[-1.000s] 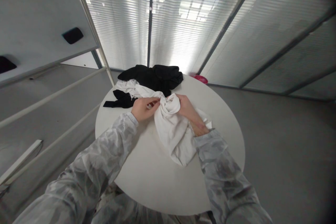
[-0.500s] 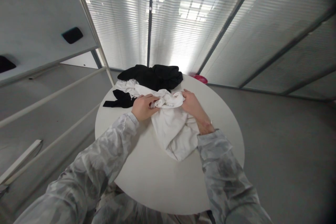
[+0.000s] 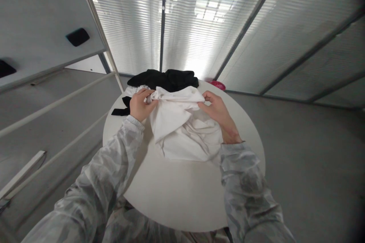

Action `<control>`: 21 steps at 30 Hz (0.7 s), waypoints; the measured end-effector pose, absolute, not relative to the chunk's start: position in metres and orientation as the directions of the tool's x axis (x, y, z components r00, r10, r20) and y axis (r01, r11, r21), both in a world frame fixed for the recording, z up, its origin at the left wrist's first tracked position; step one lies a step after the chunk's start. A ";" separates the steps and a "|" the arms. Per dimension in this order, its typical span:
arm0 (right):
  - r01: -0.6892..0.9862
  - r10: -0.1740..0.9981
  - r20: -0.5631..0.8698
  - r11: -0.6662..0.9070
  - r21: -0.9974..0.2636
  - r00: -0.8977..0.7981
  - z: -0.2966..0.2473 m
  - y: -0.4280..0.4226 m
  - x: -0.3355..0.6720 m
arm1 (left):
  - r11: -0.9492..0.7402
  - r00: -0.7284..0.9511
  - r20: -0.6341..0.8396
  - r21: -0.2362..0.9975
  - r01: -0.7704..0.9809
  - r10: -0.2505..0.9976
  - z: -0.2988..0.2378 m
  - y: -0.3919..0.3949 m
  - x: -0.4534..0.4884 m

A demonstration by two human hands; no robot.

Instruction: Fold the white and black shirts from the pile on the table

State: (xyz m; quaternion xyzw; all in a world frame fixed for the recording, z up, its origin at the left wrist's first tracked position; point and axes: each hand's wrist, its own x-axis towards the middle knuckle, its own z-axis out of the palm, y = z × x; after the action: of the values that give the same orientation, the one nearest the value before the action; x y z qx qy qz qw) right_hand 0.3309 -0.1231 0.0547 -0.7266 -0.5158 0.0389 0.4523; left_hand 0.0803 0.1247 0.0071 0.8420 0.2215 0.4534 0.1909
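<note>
A white cloth garment [image 3: 182, 129] lies rumpled over the middle of the round white table [image 3: 182, 193]; its exact kind does not show. My left hand [image 3: 141, 103] pinches the upper left corner of its far edge between thumb and fingers. At the other end of that edge, my right hand [image 3: 215, 108] grips the fabric the same way. Between the hands the edge is pulled fairly straight and raised a little, while the lower part rests in loose folds on the tabletop.
Black clothing [image 3: 164, 79] is heaped at the table's far side, with a black strap-like piece [image 3: 121, 111] at the left. A red object [image 3: 218, 85] shows behind the table. White rails [image 3: 57, 104] run along the left, and glass partitions with blinds [image 3: 188, 26] stand behind.
My hands have moved apart, the left one to the left and the right one slightly right. Between them, the bunched white edge has spread out wider and straighter.
</note>
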 end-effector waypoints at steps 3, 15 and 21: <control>0.533 0.745 0.346 -0.015 -0.846 0.570 0.055 -0.127 0.337 | -0.812 0.449 0.688 0.554 0.181 0.570 0.005 0.135 0.079; 0.622 0.683 0.442 -0.024 -0.783 0.582 0.039 -0.135 0.375 | -0.715 0.345 0.627 0.622 0.320 0.699 -0.008 0.156 0.075; 0.722 0.878 0.127 -0.289 -0.629 0.462 0.014 -0.136 0.365 | -0.833 0.704 0.507 0.506 0.226 0.498 0.004 0.118 0.072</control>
State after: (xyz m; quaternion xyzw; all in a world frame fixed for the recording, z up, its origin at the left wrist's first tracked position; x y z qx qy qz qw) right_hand 0.3655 -0.1356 0.0143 -0.7933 -0.5041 0.1227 0.3187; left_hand 0.0721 0.1178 0.0043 0.8993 0.2013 0.3281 0.2077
